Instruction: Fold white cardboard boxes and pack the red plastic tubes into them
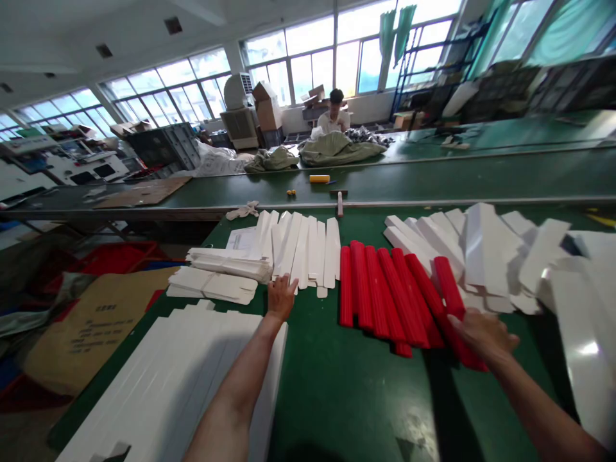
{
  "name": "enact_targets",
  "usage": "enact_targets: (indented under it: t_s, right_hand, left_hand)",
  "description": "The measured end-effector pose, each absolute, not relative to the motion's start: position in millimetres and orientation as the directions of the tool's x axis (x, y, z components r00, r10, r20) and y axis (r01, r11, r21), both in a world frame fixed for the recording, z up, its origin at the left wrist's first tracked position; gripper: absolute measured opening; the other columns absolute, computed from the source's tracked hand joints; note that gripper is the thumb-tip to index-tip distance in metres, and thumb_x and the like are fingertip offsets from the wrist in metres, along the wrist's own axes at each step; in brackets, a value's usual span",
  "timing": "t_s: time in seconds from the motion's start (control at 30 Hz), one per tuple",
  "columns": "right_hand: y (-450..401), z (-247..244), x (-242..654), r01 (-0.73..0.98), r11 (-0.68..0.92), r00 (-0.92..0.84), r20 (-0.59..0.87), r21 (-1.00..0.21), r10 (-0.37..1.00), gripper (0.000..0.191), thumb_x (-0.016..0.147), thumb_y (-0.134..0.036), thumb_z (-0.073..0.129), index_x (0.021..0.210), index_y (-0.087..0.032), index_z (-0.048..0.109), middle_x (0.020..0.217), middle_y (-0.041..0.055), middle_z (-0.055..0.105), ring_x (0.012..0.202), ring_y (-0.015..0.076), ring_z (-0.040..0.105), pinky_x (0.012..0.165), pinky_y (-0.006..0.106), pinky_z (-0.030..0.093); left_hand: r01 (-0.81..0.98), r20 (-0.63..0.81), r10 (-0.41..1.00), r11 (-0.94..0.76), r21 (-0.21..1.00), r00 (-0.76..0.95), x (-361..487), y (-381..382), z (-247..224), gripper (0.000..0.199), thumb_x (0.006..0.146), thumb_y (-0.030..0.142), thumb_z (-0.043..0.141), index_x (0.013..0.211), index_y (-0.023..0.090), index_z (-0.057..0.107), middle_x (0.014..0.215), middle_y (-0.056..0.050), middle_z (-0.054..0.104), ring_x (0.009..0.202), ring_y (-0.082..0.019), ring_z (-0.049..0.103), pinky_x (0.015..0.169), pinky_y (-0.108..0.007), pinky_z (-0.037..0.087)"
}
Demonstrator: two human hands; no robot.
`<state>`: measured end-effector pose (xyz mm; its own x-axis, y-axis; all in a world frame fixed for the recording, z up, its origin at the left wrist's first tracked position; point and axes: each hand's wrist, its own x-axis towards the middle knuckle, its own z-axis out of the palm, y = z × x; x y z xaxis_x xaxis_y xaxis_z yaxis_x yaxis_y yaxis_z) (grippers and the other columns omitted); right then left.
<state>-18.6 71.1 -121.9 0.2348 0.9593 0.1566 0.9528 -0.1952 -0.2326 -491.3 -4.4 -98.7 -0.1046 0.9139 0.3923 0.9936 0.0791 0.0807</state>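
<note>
Red ribbed strips lie fanned side by side on the green workbench, between groups of white card strips. Your right hand is over the lower end of the rightmost strip, touching it; this view cannot confirm whether you are grasping it or only resting on it. Your left hand is open, fingers spread, at the lower ends of the white card strips. A flat stack of white card blanks lies below and left of that hand.
</note>
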Motion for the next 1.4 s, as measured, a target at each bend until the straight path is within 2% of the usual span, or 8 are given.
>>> enact_targets:
  t_s: [0.13, 0.3, 0.4, 0.63, 0.87, 1.0, 1.13, 1.4]
  right_hand:
    - [63.1, -93.3, -45.0, 0.969, -0.161, 0.205, 0.247, -0.189, 0.947, 0.061, 0.086, -0.054, 0.042, 0.117, -0.004, 0.060, 0.108, 0.0317, 0.060, 0.103, 0.0480, 0.059, 0.079, 0.060, 0.049]
    - [36.6, -7.2, -126.8, 0.722, 0.615, -0.452, 0.455, -0.317, 0.767, 0.093, 0.080, -0.062, 0.059, 0.149, -0.010, 0.027, 0.148, 0.0228, 0.039, 0.138, 0.0392, 0.035, 0.109, 0.056, 0.035]
    - [19.9, 39.9, -164.2, 0.476, 0.769, -0.666, 0.396, -0.427, 0.632, 0.122, 0.067, -0.066, 0.072, 0.155, -0.014, 0.005, 0.160, 0.0192, 0.016, 0.146, 0.0372, 0.016, 0.116, 0.054, 0.023]
    - [7.2, 33.3, -168.8, 0.001, 0.356, -0.909, 0.148, -0.934, 0.391, 0.113, 0.057, -0.048, 0.087, 0.151, -0.024, 0.029, 0.151, 0.0129, 0.040, 0.138, 0.0314, 0.038, 0.114, 0.047, 0.031]
    - [-27.1, 36.9, -196.1, 0.049, 0.213, -0.507, 0.160, -0.976, 0.847, 0.039, 0.072, -0.044, 0.076, 0.097, -0.015, 0.068, 0.090, 0.0065, 0.071, 0.078, 0.0212, 0.066, 0.071, 0.032, 0.055]
    - [-41.2, 31.4, -212.9, 0.164, 0.264, -0.188, 0.233, -0.950, 0.954, 0.032, 0.081, -0.049, 0.061, 0.080, -0.018, 0.067, 0.075, 0.0064, 0.071, 0.067, 0.0219, 0.064, 0.058, 0.031, 0.051]
    - [-48.1, 6.4, -218.8, 0.355, 0.466, -0.243, 0.401, -0.811, 0.883, 0.036, 0.085, -0.042, 0.050, 0.058, -0.020, 0.057, 0.052, 0.0045, 0.057, 0.051, 0.0186, 0.052, 0.050, 0.031, 0.044]
    - [-23.1, 7.4, -158.0, 0.161, 0.360, -0.639, 0.181, -0.919, 0.747, 0.055, 0.074, -0.045, 0.073, 0.119, -0.017, 0.061, 0.108, 0.0094, 0.068, 0.096, 0.0240, 0.064, 0.088, 0.038, 0.052]
  left_hand:
    - [0.984, 0.450, 0.893, -0.053, 0.171, -0.030, -480.2, -0.4, -37.7, 0.022, 0.089, 0.017, 0.056, 0.102, 0.024, 0.073, 0.113, -0.013, 0.065, 0.104, -0.028, 0.058, 0.088, -0.045, 0.045]
    - [0.896, 0.454, 0.876, -0.323, 0.304, 0.162, -462.0, -30.9, 84.9, 0.025, 0.097, 0.029, 0.049, 0.099, 0.021, 0.072, 0.092, -0.003, 0.070, 0.086, -0.014, 0.064, 0.078, -0.025, 0.050]
    - [0.626, 0.388, 0.866, -0.496, 0.601, 0.314, -447.2, -51.0, 138.7, 0.024, 0.094, 0.031, 0.055, 0.089, 0.018, 0.074, 0.085, -0.004, 0.070, 0.078, -0.014, 0.064, 0.071, -0.025, 0.049]
    - [0.243, 0.267, 0.877, -0.382, 0.892, 0.400, -411.6, -56.1, 135.4, 0.025, 0.087, 0.038, 0.064, 0.079, 0.016, 0.074, 0.077, -0.004, 0.066, 0.071, -0.015, 0.062, 0.064, -0.026, 0.048]
    - [0.060, 0.268, 0.963, -0.269, 0.961, 0.032, -371.1, -65.2, 124.1, 0.045, 0.082, 0.055, 0.065, 0.101, 0.014, 0.065, 0.077, -0.002, 0.060, 0.067, -0.013, 0.057, 0.062, -0.025, 0.047]
    - [0.240, 0.464, 0.835, -0.406, 0.882, -0.296, -348.6, -68.9, 101.2, 0.109, 0.063, 0.069, 0.073, 0.148, 0.022, 0.023, 0.126, -0.015, 0.054, 0.105, -0.026, 0.060, 0.089, -0.040, 0.050]
    - [0.384, 0.414, 0.852, -0.282, 0.879, -0.322, -324.4, -62.3, 65.9, 0.122, 0.054, 0.050, 0.088, 0.150, 0.022, 0.017, 0.129, -0.016, 0.052, 0.119, -0.032, 0.052, 0.100, -0.052, 0.043]
    - [0.327, 0.354, 0.871, -0.244, 0.913, -0.340, -319.9, -50.2, 54.8, 0.087, 0.061, 0.026, 0.084, 0.137, 0.022, 0.041, 0.123, -0.012, 0.053, 0.112, -0.027, 0.056, 0.090, -0.041, 0.052]
